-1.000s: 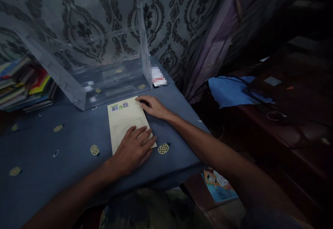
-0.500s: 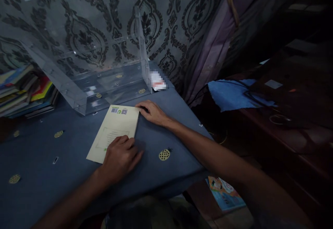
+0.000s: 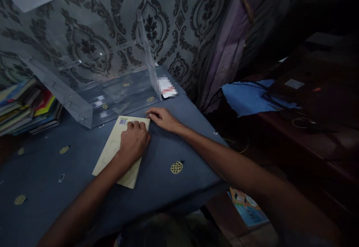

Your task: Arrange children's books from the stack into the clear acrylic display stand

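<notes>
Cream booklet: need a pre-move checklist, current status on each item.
1. Cream booklet fully supported: ok, lies on the blue tablecloth, inside the table's edge.
2. Left hand on the booklet: ok, fingers curled over its upper part.
3. Right hand touching the top right corner: cannot tell; fingertips are right beside it.
4. Cover print fully visible: not ok, left hand and forearm hide part; barcode shows.
5. Booklet free of the clear acrylic stand: cannot tell; top left corner is at its front edge.
6. Book stack apart from the booklet: ok.
</notes>
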`<state>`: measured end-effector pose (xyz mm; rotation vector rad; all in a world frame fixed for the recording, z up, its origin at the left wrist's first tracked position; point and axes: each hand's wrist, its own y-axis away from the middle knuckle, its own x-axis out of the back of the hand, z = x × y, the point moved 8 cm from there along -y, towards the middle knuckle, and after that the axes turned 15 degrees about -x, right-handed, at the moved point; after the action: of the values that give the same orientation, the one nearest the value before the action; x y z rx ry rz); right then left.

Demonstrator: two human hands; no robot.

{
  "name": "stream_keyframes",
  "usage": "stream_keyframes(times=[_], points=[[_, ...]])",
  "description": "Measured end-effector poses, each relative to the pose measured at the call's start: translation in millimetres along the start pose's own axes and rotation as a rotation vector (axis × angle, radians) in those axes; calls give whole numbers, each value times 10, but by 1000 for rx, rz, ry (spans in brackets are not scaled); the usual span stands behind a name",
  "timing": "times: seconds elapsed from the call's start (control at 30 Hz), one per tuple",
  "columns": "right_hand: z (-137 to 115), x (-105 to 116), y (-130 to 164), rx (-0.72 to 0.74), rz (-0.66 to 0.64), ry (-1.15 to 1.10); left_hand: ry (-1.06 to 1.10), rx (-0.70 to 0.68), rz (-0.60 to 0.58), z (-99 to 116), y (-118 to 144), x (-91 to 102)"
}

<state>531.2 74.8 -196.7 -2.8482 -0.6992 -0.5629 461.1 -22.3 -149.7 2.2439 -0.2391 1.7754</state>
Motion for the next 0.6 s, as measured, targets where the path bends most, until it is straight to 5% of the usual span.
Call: stream_keyframes(times=[0.37,0.6], points=[[23,14,-5,-9,9,-56,-35,-35,95,-23,-4,-32],[24,36,12,-67,-51,-81,-25,-100,41,-25,100,-31]])
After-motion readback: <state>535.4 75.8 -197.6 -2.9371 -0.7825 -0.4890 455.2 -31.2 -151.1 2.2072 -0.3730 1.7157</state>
